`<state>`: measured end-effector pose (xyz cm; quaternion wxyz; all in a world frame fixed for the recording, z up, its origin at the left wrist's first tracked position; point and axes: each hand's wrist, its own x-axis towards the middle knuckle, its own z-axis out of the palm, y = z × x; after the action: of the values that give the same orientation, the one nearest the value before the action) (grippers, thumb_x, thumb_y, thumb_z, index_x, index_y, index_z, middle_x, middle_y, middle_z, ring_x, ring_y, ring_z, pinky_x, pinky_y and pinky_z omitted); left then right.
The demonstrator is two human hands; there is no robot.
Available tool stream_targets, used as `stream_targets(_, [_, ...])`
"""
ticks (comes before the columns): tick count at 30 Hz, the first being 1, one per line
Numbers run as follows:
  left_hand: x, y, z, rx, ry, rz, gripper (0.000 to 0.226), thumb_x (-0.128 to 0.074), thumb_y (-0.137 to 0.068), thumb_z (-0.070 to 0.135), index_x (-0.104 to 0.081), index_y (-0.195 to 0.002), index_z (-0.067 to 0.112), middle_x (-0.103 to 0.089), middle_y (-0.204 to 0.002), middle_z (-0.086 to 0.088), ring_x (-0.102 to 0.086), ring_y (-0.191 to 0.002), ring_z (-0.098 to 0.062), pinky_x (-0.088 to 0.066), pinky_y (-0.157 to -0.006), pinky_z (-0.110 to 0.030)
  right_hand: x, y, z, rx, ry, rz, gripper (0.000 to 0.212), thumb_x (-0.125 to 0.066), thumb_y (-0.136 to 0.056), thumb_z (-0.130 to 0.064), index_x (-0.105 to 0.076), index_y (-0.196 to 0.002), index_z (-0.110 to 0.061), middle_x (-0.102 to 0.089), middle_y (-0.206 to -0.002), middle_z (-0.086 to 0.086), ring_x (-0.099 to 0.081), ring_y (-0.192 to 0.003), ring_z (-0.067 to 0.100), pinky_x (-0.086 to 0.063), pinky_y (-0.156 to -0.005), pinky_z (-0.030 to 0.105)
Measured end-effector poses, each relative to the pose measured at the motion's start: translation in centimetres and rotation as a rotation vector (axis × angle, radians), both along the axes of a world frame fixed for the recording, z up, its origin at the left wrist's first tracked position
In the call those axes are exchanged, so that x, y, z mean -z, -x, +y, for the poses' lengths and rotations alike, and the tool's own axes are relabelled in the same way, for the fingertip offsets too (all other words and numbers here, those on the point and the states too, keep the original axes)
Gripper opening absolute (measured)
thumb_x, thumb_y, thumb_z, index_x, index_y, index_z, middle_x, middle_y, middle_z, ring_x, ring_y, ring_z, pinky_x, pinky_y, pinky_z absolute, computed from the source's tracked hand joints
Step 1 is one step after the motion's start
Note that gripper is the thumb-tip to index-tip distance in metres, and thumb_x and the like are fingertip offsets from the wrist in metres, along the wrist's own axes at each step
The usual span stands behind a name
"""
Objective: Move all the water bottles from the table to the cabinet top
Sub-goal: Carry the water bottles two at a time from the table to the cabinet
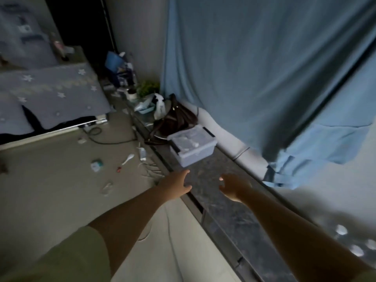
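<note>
Both hands empty, fingers loosely spread: left hand (176, 185), right hand (234, 187) over dark ledge (227, 212); no bottles visible.

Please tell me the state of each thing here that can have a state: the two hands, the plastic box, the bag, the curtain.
left hand: open, fingers spread, holding nothing.
right hand: open, holding nothing.
plastic box: lid on, resting on the dark ledge.
brown bag: slumped on the ledge behind the box.
blue curtain: hanging down.
</note>
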<state>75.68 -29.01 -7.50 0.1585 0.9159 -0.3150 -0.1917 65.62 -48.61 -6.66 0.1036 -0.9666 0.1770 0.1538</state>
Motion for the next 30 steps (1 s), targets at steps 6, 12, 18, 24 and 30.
stream_targets(6, [-2.6, -4.6, 17.1, -0.199, -0.029, -0.126, 0.054, -0.057, -0.090, 0.037, -0.043, -0.137, 0.015, -0.057, -0.131, -0.013, -0.053, -0.124, -0.029, -0.042, -0.101, -0.037, -1.7, -8.6, 14.0, -0.176, -0.026, -0.061, 0.044, -0.045, -0.096, -0.036, -0.046, -0.136, -0.017, -0.049, -0.141, 0.010, -0.048, -0.130, 0.028, -0.040, -0.106, 0.041])
stream_targets(12, [-4.2, -6.1, 32.8, -0.428, -0.029, -0.115, 0.059, -0.056, -0.091, 0.045, -0.040, -0.141, 0.017, -0.055, -0.131, -0.014, -0.053, -0.121, -0.029, -0.045, -0.097, -0.036, -2.6, -15.3, 30.4, -0.463, 0.013, -0.097, 0.048, -0.044, -0.096, -0.040, -0.040, -0.138, -0.017, -0.049, -0.139, 0.010, -0.046, -0.130, 0.028, -0.039, -0.107, 0.042])
stream_targets(18, [-3.4, -6.6, 43.1, -0.690, -0.029, -0.064, 0.063, -0.055, -0.091, 0.047, -0.035, -0.144, 0.018, -0.053, -0.135, -0.012, -0.049, -0.126, -0.028, -0.042, -0.103, -0.038, -3.1, -19.5, 42.1, -0.720, 0.047, -0.120, 0.046, -0.043, -0.096, -0.040, -0.041, -0.135, -0.016, -0.048, -0.133, 0.011, -0.050, -0.124, 0.029, -0.041, -0.099, 0.042])
stream_targets(24, [-2.1, -10.2, 47.8, -0.816, -0.031, -0.049, 0.063, -0.055, -0.091, 0.049, -0.035, -0.143, 0.019, -0.053, -0.134, -0.012, -0.050, -0.124, -0.028, -0.042, -0.102, -0.038, -2.6, -25.6, 47.0, -0.851, 0.054, -0.090, 0.043, -0.042, -0.098, -0.037, -0.042, -0.134, -0.012, -0.050, -0.129, 0.012, -0.054, -0.117, 0.029, -0.043, -0.097, 0.043])
stream_targets(30, [-2.4, -16.8, 49.3, -0.914, -0.023, -0.048, 0.062, -0.055, -0.091, 0.048, -0.036, -0.143, 0.019, -0.054, -0.132, -0.011, -0.051, -0.123, -0.028, -0.042, -0.102, -0.040, -3.1, -34.1, 48.9, -0.911, 0.043, -0.062, 0.044, -0.043, -0.097, -0.037, -0.042, -0.135, -0.014, -0.048, -0.135, 0.011, -0.048, -0.125, 0.029, -0.041, -0.101, 0.041])
